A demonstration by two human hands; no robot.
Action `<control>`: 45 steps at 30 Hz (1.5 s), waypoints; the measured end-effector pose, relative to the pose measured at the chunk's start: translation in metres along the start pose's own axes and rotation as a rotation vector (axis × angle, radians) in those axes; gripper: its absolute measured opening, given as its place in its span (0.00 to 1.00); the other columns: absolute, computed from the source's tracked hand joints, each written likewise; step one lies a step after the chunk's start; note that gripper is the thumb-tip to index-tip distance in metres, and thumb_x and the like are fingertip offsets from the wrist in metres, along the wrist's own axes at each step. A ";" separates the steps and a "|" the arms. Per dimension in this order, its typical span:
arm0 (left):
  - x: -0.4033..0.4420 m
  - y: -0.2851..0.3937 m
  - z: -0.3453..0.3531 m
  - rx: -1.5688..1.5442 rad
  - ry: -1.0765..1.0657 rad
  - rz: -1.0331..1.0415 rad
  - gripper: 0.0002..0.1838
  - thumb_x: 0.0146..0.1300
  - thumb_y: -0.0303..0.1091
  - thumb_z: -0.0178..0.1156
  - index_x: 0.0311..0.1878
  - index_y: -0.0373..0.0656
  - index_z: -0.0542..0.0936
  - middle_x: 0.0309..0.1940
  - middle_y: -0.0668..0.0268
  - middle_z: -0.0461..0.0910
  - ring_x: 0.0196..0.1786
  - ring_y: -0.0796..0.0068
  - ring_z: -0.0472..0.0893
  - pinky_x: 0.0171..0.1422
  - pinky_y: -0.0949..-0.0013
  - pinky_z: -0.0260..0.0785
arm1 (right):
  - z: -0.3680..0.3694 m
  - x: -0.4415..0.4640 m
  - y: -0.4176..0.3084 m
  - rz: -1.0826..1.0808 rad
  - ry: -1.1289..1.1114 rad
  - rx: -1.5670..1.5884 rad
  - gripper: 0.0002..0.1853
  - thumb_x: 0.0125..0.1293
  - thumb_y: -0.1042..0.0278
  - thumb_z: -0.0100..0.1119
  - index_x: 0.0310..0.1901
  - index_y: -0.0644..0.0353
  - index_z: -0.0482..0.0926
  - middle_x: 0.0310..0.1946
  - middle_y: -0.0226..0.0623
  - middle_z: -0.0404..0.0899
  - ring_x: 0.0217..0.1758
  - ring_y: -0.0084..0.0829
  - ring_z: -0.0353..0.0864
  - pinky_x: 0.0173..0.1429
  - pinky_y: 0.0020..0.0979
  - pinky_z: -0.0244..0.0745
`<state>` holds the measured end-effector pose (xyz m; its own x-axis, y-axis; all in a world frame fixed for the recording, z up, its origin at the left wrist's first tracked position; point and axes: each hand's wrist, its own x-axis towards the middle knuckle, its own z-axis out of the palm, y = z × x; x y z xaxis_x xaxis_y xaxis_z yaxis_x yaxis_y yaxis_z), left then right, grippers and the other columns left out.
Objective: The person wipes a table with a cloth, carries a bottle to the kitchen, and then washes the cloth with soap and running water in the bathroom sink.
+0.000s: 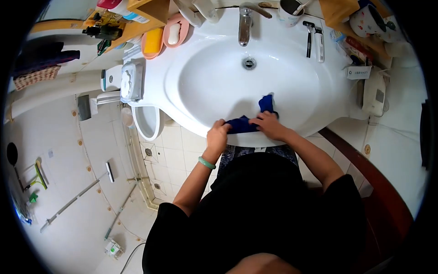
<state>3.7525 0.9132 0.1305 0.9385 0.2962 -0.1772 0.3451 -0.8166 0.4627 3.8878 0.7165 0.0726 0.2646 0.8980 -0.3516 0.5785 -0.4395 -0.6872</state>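
A dark blue piece of cloth (242,124) lies along the front rim of the white washbasin (292,86), and one part of it reaches up into the bowl. Whether it is a small towel or a garment I cannot tell. My left hand (219,133), with a green bangle on its wrist, pinches the cloth's left end at the rim. A short way to the right, my right hand (270,126) has its fingers closed on the middle of the same cloth. The fingertips are partly hidden in the folds.
A metal faucet (245,27) stands behind the drain (248,63). Soap dishes (165,45) and a wipes pack (132,81) sit at the left; a cup (289,13), a razor (309,39) and a white tube (319,45) at the right. Below left is a toilet (148,122).
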 end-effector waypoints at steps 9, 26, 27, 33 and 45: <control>0.085 -0.109 -0.052 0.486 0.113 0.011 0.05 0.52 0.28 0.54 0.29 0.42 0.79 0.35 0.59 0.73 0.40 0.60 0.76 0.38 0.60 0.72 | 0.041 0.223 -0.040 -0.029 0.609 0.036 0.20 0.55 0.79 0.51 0.48 0.44 0.78 0.49 0.39 0.67 0.56 0.42 0.64 0.52 0.43 0.57; 0.097 -0.002 0.028 -0.337 0.151 0.112 0.04 0.51 0.22 0.57 0.30 0.41 0.79 0.27 0.53 0.74 0.34 0.52 0.74 0.41 0.57 0.69 | -0.065 -0.006 0.012 0.360 0.015 -0.209 0.27 0.44 0.62 0.70 0.50 0.48 0.75 0.46 0.32 0.75 0.56 0.40 0.69 0.58 0.48 0.60; 0.099 -0.002 0.006 -0.328 0.212 0.052 0.05 0.52 0.21 0.57 0.30 0.41 0.79 0.25 0.53 0.73 0.33 0.53 0.73 0.39 0.56 0.68 | -0.047 0.002 0.032 0.332 0.100 -0.300 0.23 0.44 0.66 0.68 0.46 0.49 0.76 0.43 0.32 0.76 0.55 0.39 0.69 0.57 0.50 0.59; 0.115 -0.040 -0.037 -0.201 -0.079 -0.047 0.20 0.46 0.22 0.62 0.45 0.47 0.80 0.37 0.53 0.76 0.44 0.54 0.77 0.49 0.59 0.71 | -0.096 0.035 -0.037 0.096 0.648 -0.082 0.20 0.42 0.81 0.62 0.42 0.60 0.76 0.45 0.40 0.71 0.51 0.44 0.69 0.55 0.44 0.66; 0.142 0.005 -0.018 -1.187 -0.122 0.081 0.35 0.39 0.24 0.72 0.55 0.40 0.70 0.42 0.70 0.77 0.45 0.78 0.75 0.53 0.73 0.69 | -0.128 0.096 -0.056 0.015 0.682 1.342 0.17 0.50 0.82 0.61 0.43 0.64 0.74 0.39 0.33 0.76 0.44 0.27 0.76 0.47 0.31 0.72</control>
<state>3.8872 0.9604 0.1236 0.9731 0.1637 -0.1618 0.1365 0.1554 0.9784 3.9797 0.8302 0.1593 0.7802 0.5650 -0.2685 -0.4439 0.1976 -0.8740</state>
